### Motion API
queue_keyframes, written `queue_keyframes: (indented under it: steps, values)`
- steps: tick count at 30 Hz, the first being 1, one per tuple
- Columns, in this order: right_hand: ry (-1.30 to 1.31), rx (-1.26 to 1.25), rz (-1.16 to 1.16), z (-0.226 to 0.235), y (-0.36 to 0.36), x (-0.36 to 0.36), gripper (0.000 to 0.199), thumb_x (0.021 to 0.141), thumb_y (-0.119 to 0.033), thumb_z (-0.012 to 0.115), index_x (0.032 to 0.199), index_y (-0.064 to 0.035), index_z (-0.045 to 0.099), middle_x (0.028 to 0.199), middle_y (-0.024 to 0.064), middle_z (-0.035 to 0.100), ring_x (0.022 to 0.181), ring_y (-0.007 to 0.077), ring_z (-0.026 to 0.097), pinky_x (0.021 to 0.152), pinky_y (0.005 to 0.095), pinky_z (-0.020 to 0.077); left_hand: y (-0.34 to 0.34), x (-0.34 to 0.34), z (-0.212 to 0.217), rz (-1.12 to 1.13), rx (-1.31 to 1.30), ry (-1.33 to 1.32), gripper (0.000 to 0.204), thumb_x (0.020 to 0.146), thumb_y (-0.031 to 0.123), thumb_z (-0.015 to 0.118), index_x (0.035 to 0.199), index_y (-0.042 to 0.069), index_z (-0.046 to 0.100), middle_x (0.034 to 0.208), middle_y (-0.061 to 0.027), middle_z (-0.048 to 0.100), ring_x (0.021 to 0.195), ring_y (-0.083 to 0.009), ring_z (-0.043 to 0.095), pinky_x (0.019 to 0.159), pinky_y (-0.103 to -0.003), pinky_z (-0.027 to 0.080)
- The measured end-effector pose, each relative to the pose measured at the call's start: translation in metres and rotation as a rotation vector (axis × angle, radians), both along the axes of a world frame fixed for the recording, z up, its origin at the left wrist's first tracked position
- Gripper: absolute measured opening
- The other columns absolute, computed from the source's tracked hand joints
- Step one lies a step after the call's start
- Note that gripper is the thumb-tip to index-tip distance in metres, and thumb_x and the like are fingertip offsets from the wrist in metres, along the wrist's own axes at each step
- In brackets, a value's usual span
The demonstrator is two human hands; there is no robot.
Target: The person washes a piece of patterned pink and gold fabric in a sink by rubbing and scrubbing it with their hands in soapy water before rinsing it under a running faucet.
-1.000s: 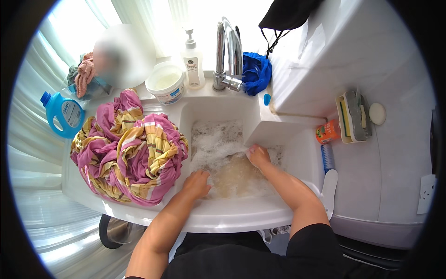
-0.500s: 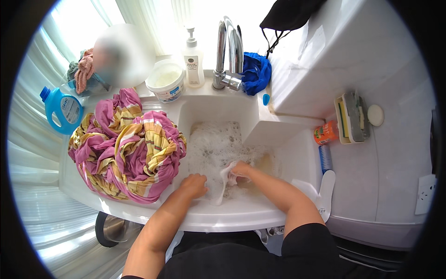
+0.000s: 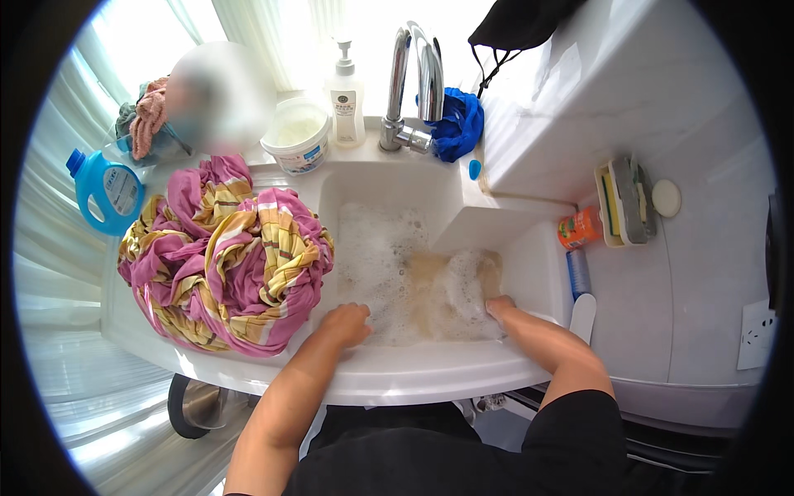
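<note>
My left hand (image 3: 349, 324) curls at the near edge of the glossy white sink (image 3: 430, 382); my right hand (image 3: 499, 307) meets foamy, slippery-looking water (image 3: 376, 277). Whether either grip is closed, I can't tell. Along the left edge, the crumpled pink-and-yellow cloth (image 3: 236, 256) looks soft, probably heavy if wet, best gathered by thick folds.

Left grip (image 3: 346, 324) loosely curled, right grip (image 3: 499, 307) partly hidden, both forearms (image 3: 296, 382) slanting inward

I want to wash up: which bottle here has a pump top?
The whitish bottle beside the faucet; the blue bottle has a cap, the orange container shows no pump.
</note>
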State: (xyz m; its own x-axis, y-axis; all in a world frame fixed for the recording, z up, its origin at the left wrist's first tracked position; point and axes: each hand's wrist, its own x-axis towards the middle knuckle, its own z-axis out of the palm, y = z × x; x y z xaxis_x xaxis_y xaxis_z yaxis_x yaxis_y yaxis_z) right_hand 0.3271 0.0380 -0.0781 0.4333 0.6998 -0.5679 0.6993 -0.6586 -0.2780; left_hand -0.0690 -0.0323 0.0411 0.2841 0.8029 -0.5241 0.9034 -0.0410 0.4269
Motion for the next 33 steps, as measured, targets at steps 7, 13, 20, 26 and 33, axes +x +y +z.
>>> queue_keyframes:
  steps: [7,13,20,26,33]
  values:
    - [0.776,-0.702,-0.06,0.027,-0.021,-0.071,0.018,0.084,-0.026,0.062,0.085,-0.0083,0.06,0.077,0.0087,0.059,0.062,0.0195,0.057,0.054,0.0349,0.0484,0.002,0.001,0.005,-0.007,-0.01,-0.016,0.037,0.083,0.03,0.065,0.111,0.007,0.061,0.107,-0.0157,0.064,0.103,-0.0334,0.06,0.086,-0.045,0.048]
    - [0.509,0.216,0.817,0.05,-0.011,-0.166,0.012,0.08,-0.019,0.063,0.083,-0.0075,0.063,0.08,0.0078,0.064,0.071,0.0247,0.062,0.064,0.0377,0.0506,0.0,0.0,0.002,-0.02,-0.048,0.005,0.035,0.084,0.031,0.064,0.11,0.007,0.061,0.108,-0.0151,0.064,0.104,-0.0328,0.06,0.086,-0.044,0.048]
    - [-0.726,0.268,1.522,0.09,0.07,-0.015,0.032,0.081,-0.019,0.053,0.11,-0.0058,0.058,0.121,0.0141,0.052,0.121,0.0303,0.041,0.097,0.0448,0.0353,0.002,0.002,0.005,0.0,-0.057,0.005,0.035,0.084,0.03,0.064,0.11,0.007,0.061,0.109,-0.0148,0.064,0.104,-0.0335,0.06,0.087,-0.045,0.047]
    - [-0.439,0.228,1.178,0.04,-0.005,-0.021,0.059,0.09,-0.021,0.041,0.144,-0.0013,0.028,0.15,0.0241,0.023,0.141,0.0398,0.014,0.114,0.0512,0.013,0.001,0.0,0.002,-0.006,-0.055,0.002,0.034,0.085,0.029,0.063,0.11,0.007,0.062,0.11,-0.015,0.064,0.104,-0.0337,0.059,0.087,-0.045,0.048]
    - [0.165,0.222,1.797,0.039,-0.011,-0.153,0.054,0.086,-0.031,0.051,0.134,-0.0072,0.044,0.135,0.0158,0.043,0.126,0.0349,0.034,0.105,0.049,0.0265,0.004,0.005,0.005,-0.009,-0.085,0.033,0.033,0.085,0.028,0.062,0.109,0.007,0.062,0.111,-0.0157,0.064,0.105,-0.0336,0.059,0.087,-0.045,0.048]
